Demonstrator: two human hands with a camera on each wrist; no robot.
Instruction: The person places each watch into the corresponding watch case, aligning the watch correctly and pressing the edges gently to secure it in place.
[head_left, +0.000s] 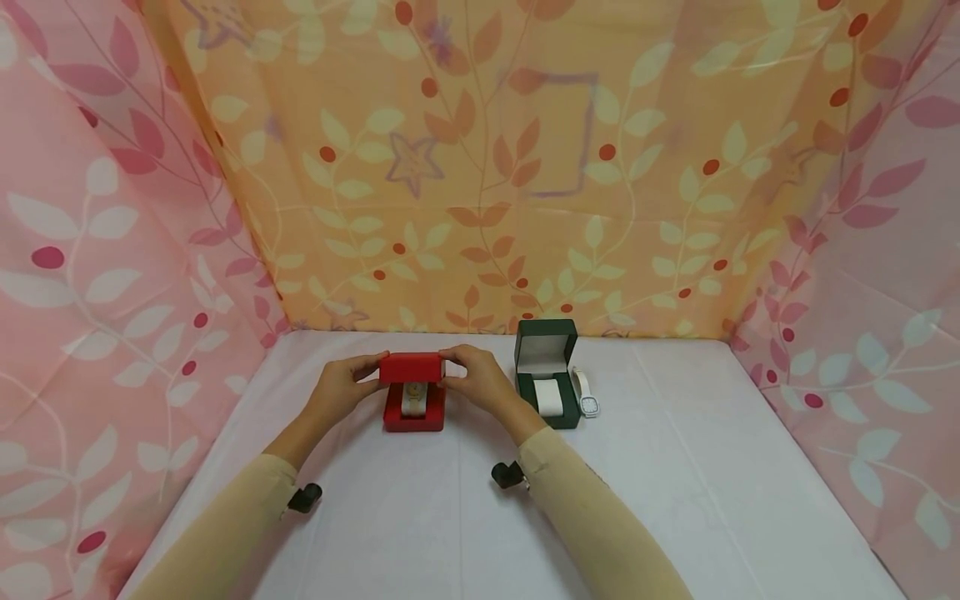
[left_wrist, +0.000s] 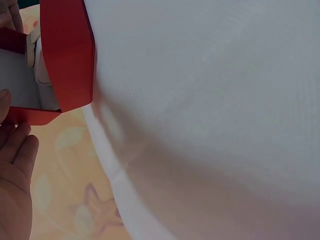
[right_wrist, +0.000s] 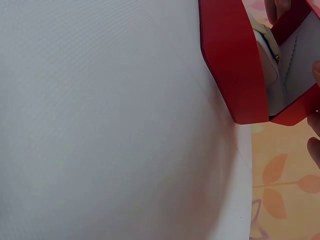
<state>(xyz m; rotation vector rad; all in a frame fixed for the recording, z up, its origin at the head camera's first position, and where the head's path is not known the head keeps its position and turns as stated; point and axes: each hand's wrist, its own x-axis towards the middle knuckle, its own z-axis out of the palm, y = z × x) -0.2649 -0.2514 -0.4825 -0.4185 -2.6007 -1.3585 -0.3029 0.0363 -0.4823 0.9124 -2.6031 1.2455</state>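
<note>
A red watch box (head_left: 414,422) sits on the white table with its lid (head_left: 411,367) partly raised. Inside, a watch with a gold-toned dial (head_left: 414,392) and a pale strap is wrapped round a cushion. My left hand (head_left: 347,389) pinches the lid's left end, and my right hand (head_left: 480,379) pinches its right end, thumbs at the lid's edge. From the side, the left wrist view shows the red box (left_wrist: 67,55) with its pale lining and part of the strap. The right wrist view shows the same box (right_wrist: 235,65) from the other side.
To the right, a dark green watch box (head_left: 561,414) stands with its lid up and a white cushion (head_left: 548,397) inside. A white watch (head_left: 588,405) lies against its right side. Patterned cloth walls (head_left: 480,250) enclose the table (head_left: 675,467) at the back and sides.
</note>
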